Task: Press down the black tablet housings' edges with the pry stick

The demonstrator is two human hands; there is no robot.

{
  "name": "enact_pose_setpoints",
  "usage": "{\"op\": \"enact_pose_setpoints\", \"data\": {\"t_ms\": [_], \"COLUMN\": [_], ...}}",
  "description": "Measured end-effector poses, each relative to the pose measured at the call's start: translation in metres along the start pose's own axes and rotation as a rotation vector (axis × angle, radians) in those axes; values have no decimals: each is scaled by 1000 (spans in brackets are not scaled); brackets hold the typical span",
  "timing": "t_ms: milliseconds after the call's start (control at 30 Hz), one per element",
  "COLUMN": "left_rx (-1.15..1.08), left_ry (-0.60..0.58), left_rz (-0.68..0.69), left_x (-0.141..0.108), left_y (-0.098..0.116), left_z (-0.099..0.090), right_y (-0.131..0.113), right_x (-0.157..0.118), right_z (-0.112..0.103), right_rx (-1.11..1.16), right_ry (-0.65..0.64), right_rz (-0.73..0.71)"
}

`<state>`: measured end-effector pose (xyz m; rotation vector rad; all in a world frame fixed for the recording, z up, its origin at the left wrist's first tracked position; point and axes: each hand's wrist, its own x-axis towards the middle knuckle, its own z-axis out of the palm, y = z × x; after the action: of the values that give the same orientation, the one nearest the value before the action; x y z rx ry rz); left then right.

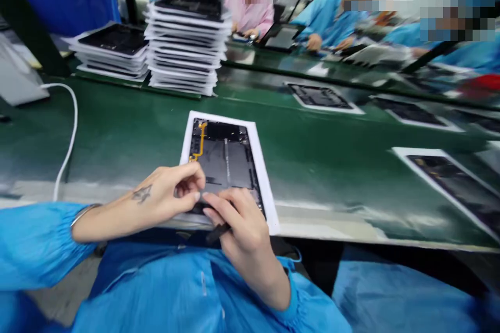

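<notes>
An open tablet housing (238, 158) with dark inner parts and an orange flex cable (202, 140) lies on a white sheet (266, 195) at the bench's front edge. Over its lower left part, my left hand (172, 190) bends thumb and index finger toward each other in a pinch. Whatever is between those fingertips is too small to make out. My right hand (244, 223) is closed around a slim black tool (219, 233), whose end sticks out below the fingers. The fingertips of both hands almost meet above the housing, covering its lower portion.
Tall (187, 47) and low (111, 52) stacks of housings with white sheets stand at back left. More housings on sheets lie right, including a near one (453, 177). A white cable (72, 135) runs down the left. Co-workers sit beyond the green bench (332, 156).
</notes>
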<state>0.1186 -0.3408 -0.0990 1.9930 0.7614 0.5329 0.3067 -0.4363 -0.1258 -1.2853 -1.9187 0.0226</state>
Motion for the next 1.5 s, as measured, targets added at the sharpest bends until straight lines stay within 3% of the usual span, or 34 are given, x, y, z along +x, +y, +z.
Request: {"op": "enact_pose_setpoints", "data": {"t_ms": [233,467,867,1033,1200,1500], "left_rx": [4,-2,284,467,702,952], "left_ry": [27,180,240,196,139,64], "left_rz": [8,-14,249,279,386,455], "left_x": [-11,-23,-23,-22,-29,-39], "left_y": [2,-12,-3,-3,-11,-10], "left_z": [-1,1,7,-2,-3,-1], "right_y": [-1,6,5,5,9,8], "right_x": [6,6,8,4,-1,0], "right_z": [22,28,28,23,19,20], "right_rx": [31,187,205,122,31,-79], "right_ry": [-43,-75,-25,51,-34,-115], "right_rz": [-18,56,44,-64,-202,-235]}}
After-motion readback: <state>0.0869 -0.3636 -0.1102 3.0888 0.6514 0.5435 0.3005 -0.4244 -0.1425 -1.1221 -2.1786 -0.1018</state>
